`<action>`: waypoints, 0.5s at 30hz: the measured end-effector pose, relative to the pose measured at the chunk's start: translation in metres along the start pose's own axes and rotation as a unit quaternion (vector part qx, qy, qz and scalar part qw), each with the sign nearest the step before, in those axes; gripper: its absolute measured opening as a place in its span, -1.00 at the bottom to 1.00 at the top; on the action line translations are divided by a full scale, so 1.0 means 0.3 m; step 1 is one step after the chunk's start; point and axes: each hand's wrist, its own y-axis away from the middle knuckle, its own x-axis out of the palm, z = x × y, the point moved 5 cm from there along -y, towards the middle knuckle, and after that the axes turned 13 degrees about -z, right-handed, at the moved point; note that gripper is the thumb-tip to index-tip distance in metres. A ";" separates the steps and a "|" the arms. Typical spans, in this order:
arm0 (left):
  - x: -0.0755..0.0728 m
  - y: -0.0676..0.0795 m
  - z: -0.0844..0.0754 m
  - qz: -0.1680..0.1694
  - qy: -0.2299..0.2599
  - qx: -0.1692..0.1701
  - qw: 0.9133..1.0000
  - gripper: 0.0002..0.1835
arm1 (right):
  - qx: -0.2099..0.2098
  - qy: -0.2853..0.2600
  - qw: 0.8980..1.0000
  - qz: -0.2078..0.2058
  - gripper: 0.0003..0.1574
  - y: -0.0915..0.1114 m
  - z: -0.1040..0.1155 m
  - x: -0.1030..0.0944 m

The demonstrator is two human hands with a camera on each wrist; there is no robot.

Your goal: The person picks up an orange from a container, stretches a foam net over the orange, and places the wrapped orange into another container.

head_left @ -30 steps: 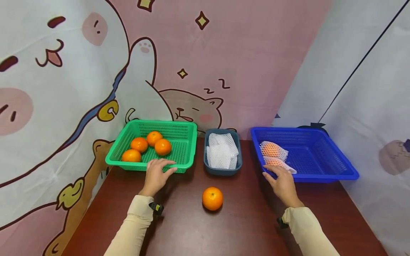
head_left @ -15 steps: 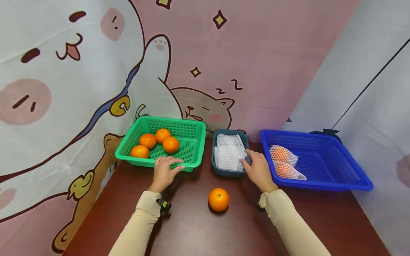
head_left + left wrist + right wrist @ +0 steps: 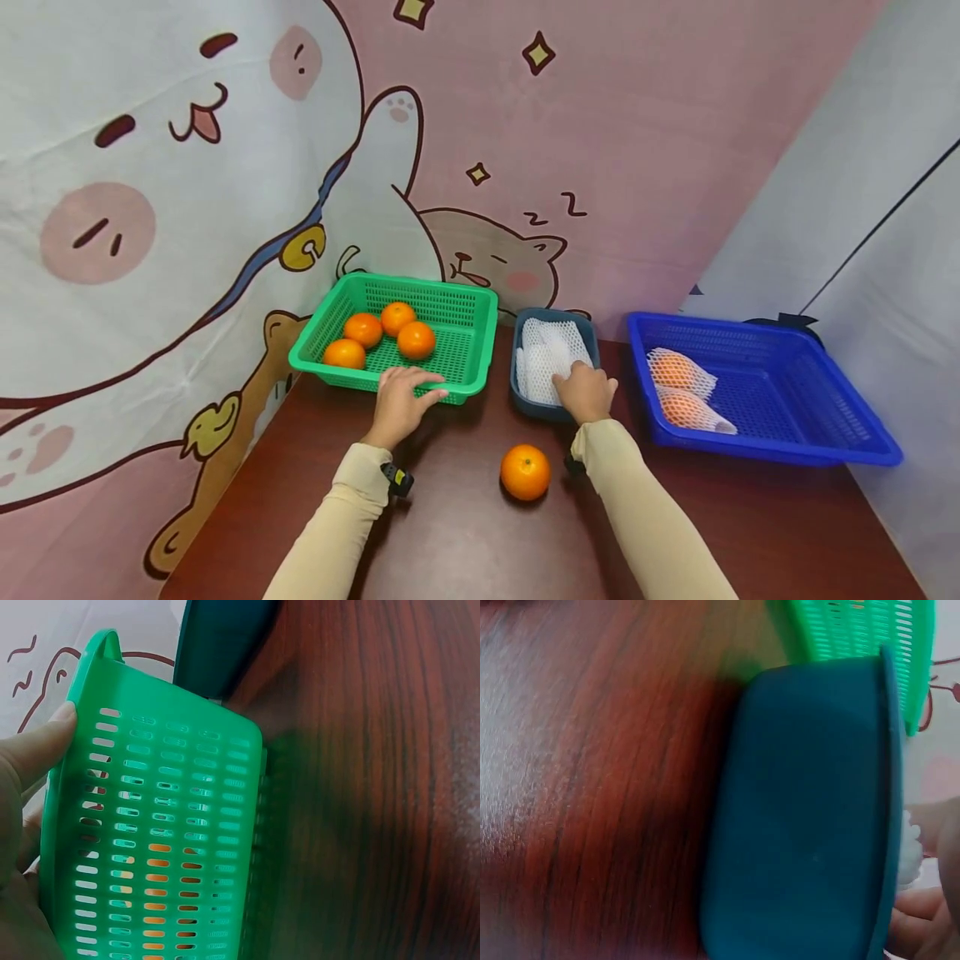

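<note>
Netting (image 3: 551, 358) is where the action is on my feed: it's white, folded, and sitting in the dark teal box (image 3: 536, 409) between the green basket (image 3: 483, 367) and the blue basket (image 3: 757, 375). My right hand (image 3: 587, 392) is at the near right part of that box, fingertips down on the white stuff. From the right wrist view I get a bit of white between a finger and the thumb, just past the rim, but the tips are hidden, so I honestly can't tell if it's pinched.

Left hand (image 3: 401, 404) rests at the near rim of the green one, toward its right end. Fingers look relaxed, with a narrow gap between thumb and forefinger, and the left wrist view shows me the thumb touching that rim.

I count four oranges (image 3: 416, 341) bunched in the left and middle of the green basket. One loose orange (image 3: 525, 472) sits on the dark red table (image 3: 465, 517), in front of the teal box. Over in the blue one, two mesh-wrapped oranges (image 3: 682, 411) lie at the left end.
</note>
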 end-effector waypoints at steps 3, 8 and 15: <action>0.005 0.000 -0.005 0.003 0.002 -0.001 1.000 -0.75 | 0.005 -0.064 0.996 -0.056 -0.65 0.003 -0.017 -0.039; 0.006 0.001 -0.009 0.004 0.004 0.001 1.000 -0.76 | -0.009 -0.201 0.973 -0.113 -0.77 0.046 -0.018 -0.134; -0.007 -0.005 -0.018 0.020 0.004 -0.018 1.000 -0.74 | -0.062 -0.301 0.945 -0.113 -0.84 0.195 0.015 -0.234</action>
